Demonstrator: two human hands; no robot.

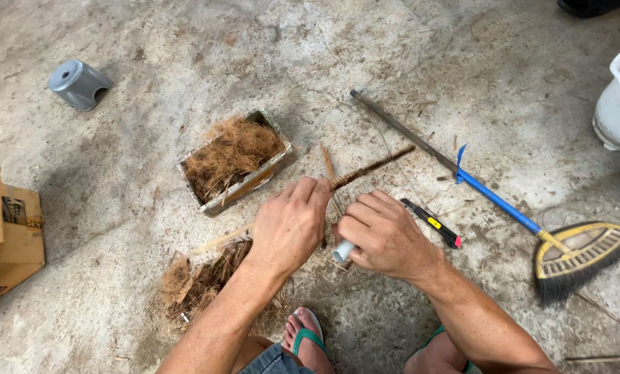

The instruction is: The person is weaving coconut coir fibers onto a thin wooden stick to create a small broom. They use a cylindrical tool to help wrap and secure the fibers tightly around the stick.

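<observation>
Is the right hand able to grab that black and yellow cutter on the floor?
Probably yes. The cutter lies on bare floor just beside the right hand, with nothing between them. But that hand is closed on a white tube, so it would have to let go first.

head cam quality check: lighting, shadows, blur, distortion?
Head view: soft even daylight, faint shadows only, no glare on the grey concrete floor; left hand, right hand and the brown fibre-wrapped stick are sharp; wide-angle bending toward the edges, seen at the blue-handled broom.
</observation>
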